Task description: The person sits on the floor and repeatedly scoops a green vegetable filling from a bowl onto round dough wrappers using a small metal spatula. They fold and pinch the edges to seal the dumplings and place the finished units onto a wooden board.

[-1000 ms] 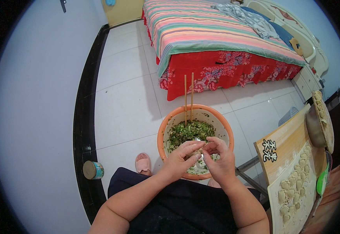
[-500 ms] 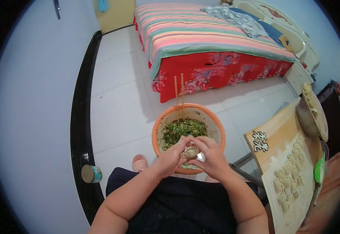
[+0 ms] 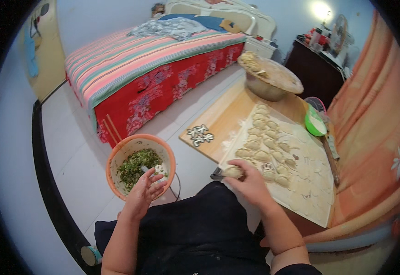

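A folded dumpling (image 3: pixel 233 172) is pinched in my right hand (image 3: pixel 250 182), just off the near left edge of a floured white mat (image 3: pixel 296 201). Rows of finished dumplings (image 3: pixel 255 137) lie on that mat, with flat round dough wrappers (image 3: pixel 317 172) spread along its right side. My left hand (image 3: pixel 144 191) holds nothing, its fingers apart, over the near rim of an orange-rimmed basin (image 3: pixel 171 158). Chopped green filling (image 3: pixel 138 166) fills the bottom of the basin, and two chopsticks (image 3: pixel 112 128) stick up from its far left.
The mat lies on a wooden board (image 3: pixel 218 126). At its far end a large metal pot (image 3: pixel 266 87) carries a tray of dumplings. A green bowl of flour (image 3: pixel 316 123) and a rolling pin (image 3: pixel 332 153) line the right edge, beside an orange curtain (image 3: pixel 365 151). A striped bed (image 3: pixel 140 55) stands beyond.
My view has turned right toward the board. The hands have parted: the right has carried the dumpling over to the mat's edge, while the left has let go and stayed near the basin.
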Available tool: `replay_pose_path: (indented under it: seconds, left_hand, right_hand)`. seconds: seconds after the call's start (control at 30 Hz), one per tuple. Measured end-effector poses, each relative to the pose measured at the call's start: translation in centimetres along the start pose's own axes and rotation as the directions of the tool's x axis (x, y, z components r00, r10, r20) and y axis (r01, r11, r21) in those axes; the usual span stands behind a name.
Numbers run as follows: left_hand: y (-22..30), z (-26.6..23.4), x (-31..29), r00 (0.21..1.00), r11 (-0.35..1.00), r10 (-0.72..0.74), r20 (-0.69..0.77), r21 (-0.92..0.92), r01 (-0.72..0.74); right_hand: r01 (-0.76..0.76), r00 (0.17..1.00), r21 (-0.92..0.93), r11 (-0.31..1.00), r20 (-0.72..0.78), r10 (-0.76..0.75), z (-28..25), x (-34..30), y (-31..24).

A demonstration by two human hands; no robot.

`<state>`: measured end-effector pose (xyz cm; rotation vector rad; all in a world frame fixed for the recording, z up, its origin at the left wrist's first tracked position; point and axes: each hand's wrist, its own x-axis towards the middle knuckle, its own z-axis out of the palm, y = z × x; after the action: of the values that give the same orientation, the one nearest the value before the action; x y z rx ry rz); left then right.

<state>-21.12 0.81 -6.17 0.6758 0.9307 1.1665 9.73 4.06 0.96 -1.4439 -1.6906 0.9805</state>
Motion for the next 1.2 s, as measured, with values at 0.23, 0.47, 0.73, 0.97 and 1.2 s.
replay_pose_path:
  seconds: [0.23, 0.47, 0.73, 0.97, 1.2]
  left_hand:
    - [-2.3, 1.6, 1.4, 1.000, 0.999, -0.023, -0.018, 0.034, 0.023]
    - [-2.3, 1.5, 1.5, 0.998, 0.998, -0.009, -0.064, 0.054, 0.013]
    - [-2.8, 1.6, 1.9, 0.996, 0.999, -0.012, -0.085, 0.044, 0.016]
    - [-2.6, 1.6, 1.7, 0.994, 1.000, -0.010, -0.113, 0.021, 0.012]
    - [-1.9, 1.7, 1.2, 0.993, 1.000, 0.001, -0.117, -0.004, -0.001]
  right_hand:
    - [-0.217, 0.905, -0.370, 0.903, -0.423, 0.044, -17.0, 3.3, 9.1]
    - [-0.296, 0.897, -0.465, 0.834, -0.435, 0.077, -19.6, 10.9, 12.7]
    - [-0.270, 0.933, -0.395, 0.878, -0.333, 0.137, -22.4, 9.9, 14.9]
    - [-0.096, 0.991, -0.811, 0.577, -0.134, -0.023, -23.9, 9.4, 15.2]
    - [-0.256, 0.929, -0.701, 0.665, -0.370, -0.032, -24.3, 8.5, 14.3]
